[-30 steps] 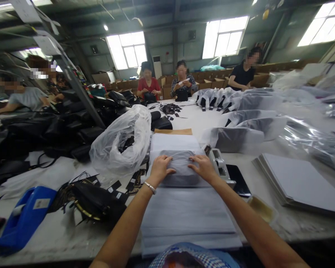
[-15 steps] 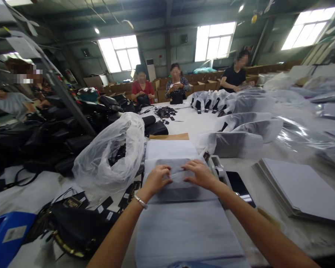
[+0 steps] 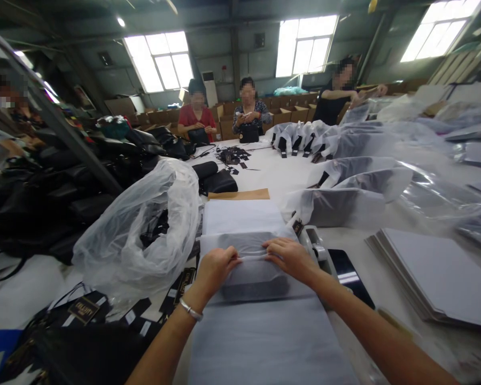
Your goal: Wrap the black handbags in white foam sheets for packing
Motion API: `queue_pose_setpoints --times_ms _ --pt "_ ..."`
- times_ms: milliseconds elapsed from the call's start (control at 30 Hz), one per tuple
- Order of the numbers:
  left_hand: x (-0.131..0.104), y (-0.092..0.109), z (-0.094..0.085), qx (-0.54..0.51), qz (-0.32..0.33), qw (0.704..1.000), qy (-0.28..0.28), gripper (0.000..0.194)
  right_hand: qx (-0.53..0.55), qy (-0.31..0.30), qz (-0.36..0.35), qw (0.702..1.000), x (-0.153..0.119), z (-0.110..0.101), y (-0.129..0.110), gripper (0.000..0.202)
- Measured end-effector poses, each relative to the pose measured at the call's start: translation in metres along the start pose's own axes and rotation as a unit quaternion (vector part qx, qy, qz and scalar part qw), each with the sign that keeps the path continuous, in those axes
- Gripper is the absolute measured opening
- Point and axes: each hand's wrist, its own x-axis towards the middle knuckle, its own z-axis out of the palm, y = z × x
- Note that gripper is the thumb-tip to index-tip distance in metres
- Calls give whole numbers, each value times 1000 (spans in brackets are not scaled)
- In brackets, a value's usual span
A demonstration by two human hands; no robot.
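A dark block-like item (image 3: 256,291) shows faintly through the thin white tissue paper (image 3: 264,342) folded over it, in the middle in front of me. My left hand (image 3: 219,270), a bracelet at its wrist, pinches the paper's folded edge between thumb and fingers. On the other side my right hand (image 3: 292,259) grips the same edge, its fingers curled over the top. The paper is creased between the two hands. More white sheets lie flat beneath, with a brown paper edge (image 3: 240,194) sticking out at the far end.
At right stand a tape dispenser (image 3: 317,248), a phone (image 3: 350,275) and a stack of boards (image 3: 444,278). Left are a clear plastic bag (image 3: 180,214), black tags (image 3: 84,308) and black handbags (image 3: 88,353). Wrapped bags (image 3: 336,206) line the right; several people work beyond.
Both hands have closed on the paper's edge and drawn it slightly toward me. The view has shifted a little. The person in black at back right has raised their arms.
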Motion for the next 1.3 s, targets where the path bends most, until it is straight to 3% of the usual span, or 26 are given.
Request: queue_pose_setpoints --times_ms 533,633,767,900,1033,1167,1300 --pt "3 -2 15 -48 -63 995 68 32 36 70 56 995 1 20 1 11" --pt "5 3 13 -5 -45 995 87 33 31 75 73 994 2 22 -1 9" --pt "2 18 15 73 13 984 160 36 13 70 85 994 4 25 0 6" --pt "-9 35 34 50 113 988 94 32 -11 64 84 994 7 28 1 6" --pt "-15 42 52 62 103 991 55 40 -58 79 88 991 3 21 0 8" --pt "-15 41 54 79 94 992 34 46 -129 161 122 971 -34 -2 7 23" --pt "-15 40 52 70 98 992 36 41 -165 235 250 925 -107 -24 20 28"
